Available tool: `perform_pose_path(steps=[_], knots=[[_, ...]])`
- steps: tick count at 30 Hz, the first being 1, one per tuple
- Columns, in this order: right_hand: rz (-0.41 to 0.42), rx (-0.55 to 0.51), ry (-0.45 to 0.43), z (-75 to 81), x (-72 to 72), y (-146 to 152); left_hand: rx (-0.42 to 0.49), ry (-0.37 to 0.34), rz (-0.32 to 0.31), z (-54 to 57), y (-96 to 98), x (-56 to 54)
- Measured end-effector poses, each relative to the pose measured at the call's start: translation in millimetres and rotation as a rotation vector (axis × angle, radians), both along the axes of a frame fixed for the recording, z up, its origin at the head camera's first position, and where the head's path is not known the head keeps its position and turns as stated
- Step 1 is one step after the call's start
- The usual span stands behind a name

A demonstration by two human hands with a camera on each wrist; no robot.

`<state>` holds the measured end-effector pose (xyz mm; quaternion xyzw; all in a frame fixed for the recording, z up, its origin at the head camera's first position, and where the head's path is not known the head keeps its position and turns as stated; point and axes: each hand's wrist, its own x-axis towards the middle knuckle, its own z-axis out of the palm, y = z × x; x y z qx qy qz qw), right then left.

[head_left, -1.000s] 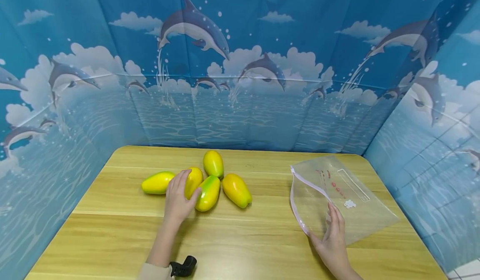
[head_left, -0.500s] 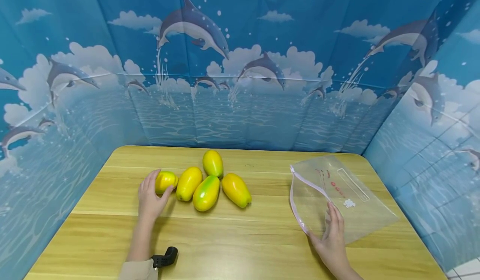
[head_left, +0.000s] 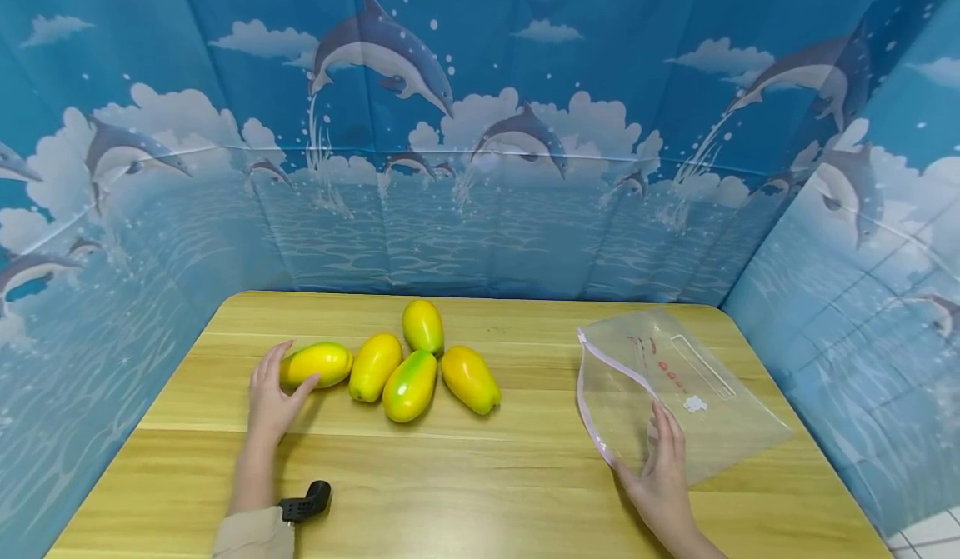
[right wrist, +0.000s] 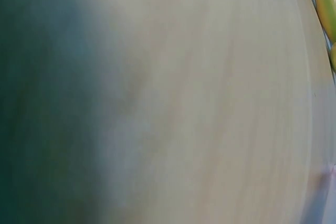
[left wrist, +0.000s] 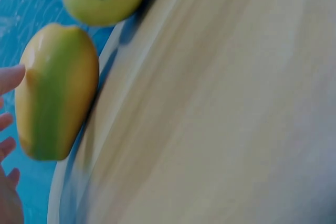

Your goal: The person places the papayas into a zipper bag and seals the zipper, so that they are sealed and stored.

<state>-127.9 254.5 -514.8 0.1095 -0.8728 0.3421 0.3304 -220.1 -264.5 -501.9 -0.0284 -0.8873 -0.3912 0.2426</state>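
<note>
My left hand is at the left end of the leftmost papaya, with thumb and fingers spread on either side. In the left wrist view the thumb comes up to the side of that yellow papaya with a green stripe; whether it touches is unclear. The papaya lies on the table. At the right, my right hand holds a clear zip bag near the lower end of its pink-edged mouth, which gapes. In the right wrist view the right hand's grip is hidden.
Several more papayas lie close together: a yellow one, a green-streaked one, one at the back and one to the right. The wooden table ends at a blue dolphin curtain.
My left hand has moved left, from over the middle papayas to the far end of the leftmost one, which lies about where it was. My right hand and the bag have stayed still.
</note>
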Motion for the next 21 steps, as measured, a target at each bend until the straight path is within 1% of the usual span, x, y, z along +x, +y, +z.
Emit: perform_pose_path(steps=[6, 13, 17, 21], knots=[[-0.005, 0.003, 0.011, 0.8, -0.7, -0.5, 0.023, -0.107, -0.077, -0.3, -16.9, 0.6], [-0.025, 0.012, 0.015, 0.2, -0.9, 1.0, 0.042, -0.23, -0.122, -3.0, -28.6, 1.9], [-0.027, 0.015, 0.014, -0.1, -0.7, 1.2, 0.067, -0.276, -0.131, -3.4, -31.1, 2.9], [-0.009, 0.019, 0.02, -0.7, -1.1, 1.5, 0.072, -0.281, -0.129, -4.4, -31.1, 2.8]])
